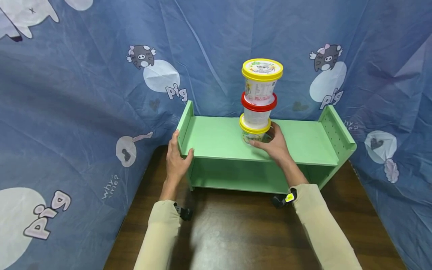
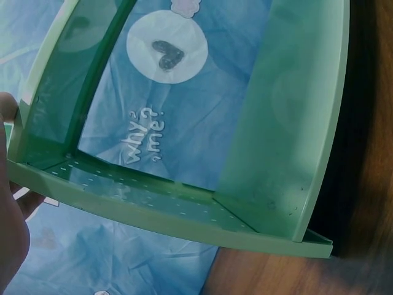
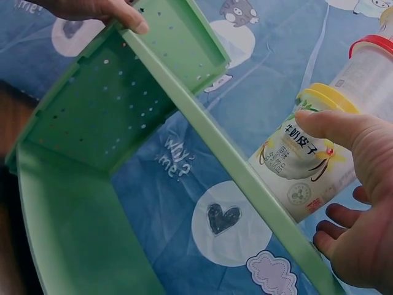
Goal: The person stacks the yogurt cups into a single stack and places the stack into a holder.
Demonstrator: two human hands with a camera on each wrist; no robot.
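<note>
"Pig" and "why? me?" show on the blue cloth backdrop [image 1: 84,112], and Chinese characters mark the bottom tub [image 3: 301,166].

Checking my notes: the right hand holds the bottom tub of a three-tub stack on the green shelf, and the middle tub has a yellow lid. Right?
Not quite: the middle tub has a red lid, as the head view shows. The rest holds.

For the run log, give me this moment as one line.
left hand: grips green shelf end | right hand: holds bottom cup | stack: three cups, upright
</note>
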